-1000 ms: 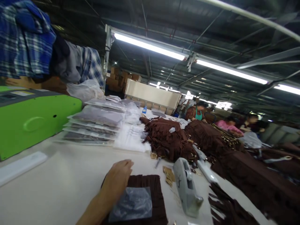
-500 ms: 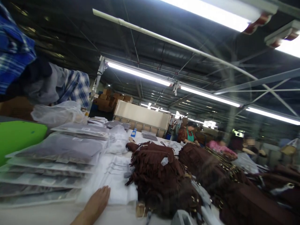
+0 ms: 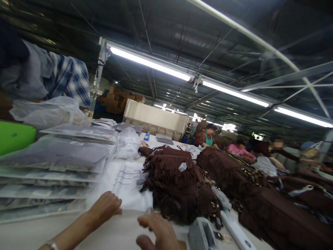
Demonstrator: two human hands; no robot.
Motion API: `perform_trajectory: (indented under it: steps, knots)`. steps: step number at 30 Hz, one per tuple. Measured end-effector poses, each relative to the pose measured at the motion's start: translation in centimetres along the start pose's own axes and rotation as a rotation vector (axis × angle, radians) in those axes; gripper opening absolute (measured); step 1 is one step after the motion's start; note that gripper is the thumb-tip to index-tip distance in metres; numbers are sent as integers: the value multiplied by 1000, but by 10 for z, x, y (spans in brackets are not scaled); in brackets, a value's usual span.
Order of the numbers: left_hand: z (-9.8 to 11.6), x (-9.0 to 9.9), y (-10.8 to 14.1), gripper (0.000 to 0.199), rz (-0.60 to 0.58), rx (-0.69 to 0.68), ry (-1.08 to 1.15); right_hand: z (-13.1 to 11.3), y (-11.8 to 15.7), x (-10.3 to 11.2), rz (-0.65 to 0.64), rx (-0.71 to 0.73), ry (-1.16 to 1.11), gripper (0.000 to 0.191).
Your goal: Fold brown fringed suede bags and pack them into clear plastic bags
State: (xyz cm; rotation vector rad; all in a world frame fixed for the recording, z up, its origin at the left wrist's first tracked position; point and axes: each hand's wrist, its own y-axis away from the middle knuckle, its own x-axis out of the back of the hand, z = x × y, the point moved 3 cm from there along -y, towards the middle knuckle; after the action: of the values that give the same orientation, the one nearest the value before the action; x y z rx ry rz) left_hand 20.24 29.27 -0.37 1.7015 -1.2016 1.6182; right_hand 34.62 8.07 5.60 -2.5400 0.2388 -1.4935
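Right hand (image 3: 160, 229) now in view, bottom centre, fingers parted. Left hand (image 3: 106, 205) now curled at printed white plastic bags (image 3: 131, 182), lower centre; blurry, can't tell if gripping. Both hands now near bags.

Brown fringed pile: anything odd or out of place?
Mildly: a small pale, plastic-looking scrap sits on the brown fringed pile, standing out against the dark fringe. Can't tell whether it's attached. No spill or obvious damage shows there.

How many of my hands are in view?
2: your left hand at the near edge of the white bags, your right hand beside the grey tape dispenser.
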Motion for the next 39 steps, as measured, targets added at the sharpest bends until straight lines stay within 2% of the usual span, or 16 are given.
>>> perform_trajectory:
  steps: [2, 4, 6, 8, 9, 13, 15, 18, 23, 26, 28, 33, 35, 37, 39]
  knots:
    - [6, 6, 3, 11, 46, -56, -10, -13, -38, -10, 72, 60, 86, 50]
    - [11, 13, 5, 19, 118, -100, -12, -23, -68, -24, 60, 98, 180, 54]
    - [13, 17, 7, 21, 161, -83, 11, -28, -88, -37, -11, 76, 307, 43]
    - [13, 20, 8, 20, 172, -25, 49, -29, -99, -46, -79, 23, 417, 23]
    - [13, 22, 9, 20, 177, -2, 64, -29, -103, -48, -99, 1, 450, 19]
    - [14, 31, 10, 18, 216, 55, 83, -33, -105, -50, -116, -18, 459, 18]
    - [13, 33, 10, 14, 222, 72, 90, -35, -102, -50, -130, -16, 445, 27]
    - [8, 29, 11, 18, 235, 53, 126, -35, -97, -53, -138, 23, 475, 18]
    - [-6, 15, 22, 23, 205, 42, 186, -28, -97, -56, -155, 64, 530, 23]
    - [-11, 17, 31, 22, 209, -3, 202, -24, -100, -55, -152, 85, 516, 23]
    - [-12, 24, 39, 26, 267, -53, 191, -22, -100, -55, -149, 86, 504, 24]
    - [2, 45, 64, 25, 532, -123, 137, -21, -106, -52, -110, 28, 456, 17]
    - [12, 41, 70, 22, 495, -83, 199, -20, -110, -48, -64, -23, 439, 16]
    - [20, 29, 71, 30, 334, 47, 340, -20, -116, -44, -12, -70, 419, 15]
    - [26, 18, 69, 36, 152, 225, 571, -21, -120, -40, 22, -96, 389, 14]
